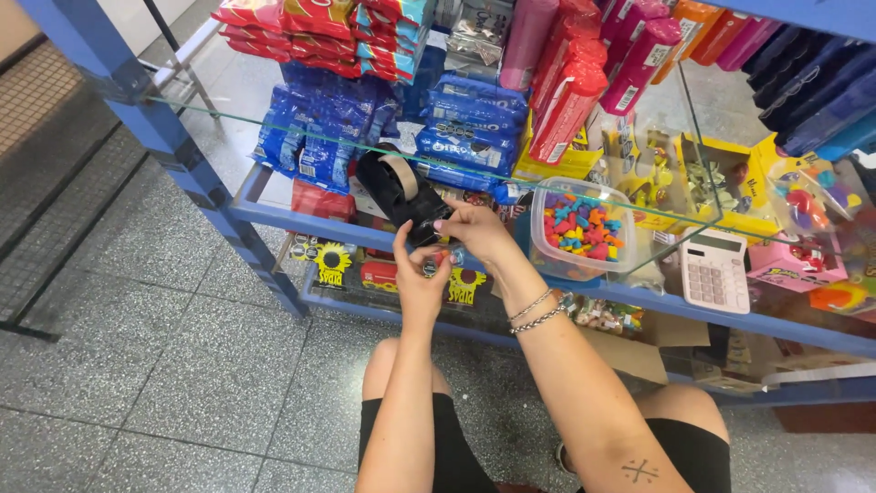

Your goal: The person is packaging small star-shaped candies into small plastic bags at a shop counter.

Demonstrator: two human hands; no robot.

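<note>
A black tape dispenser [401,196] with a roll of tan tape is gripped at its lower end by both hands, just above the edge of a glass shelf [274,123] in a blue-framed stand [164,128]. The right hand [474,233] is closed over the dispenser's end from the right, fingertips curled onto the black body. The left hand [418,274] is brought up from below, its thumb and fingers pinched against the same end; whether a strip of tape is caught between them cannot be told. The two hands are touching or nearly touching at the grip.

Just right of the grip, a clear plastic tub [584,228] of multicoloured candies is seen on the shelf, and further right a white calculator [714,271]. Above and behind the grip, blue cookie packs [470,119] are stacked, with red snack bags [301,32] above them and red and pink tubes [570,87] up to the right. Below the grip, sunflower-printed packets [333,260] are lying on the lower shelf. Beaded bracelets [537,310] are worn on the right wrist.
</note>
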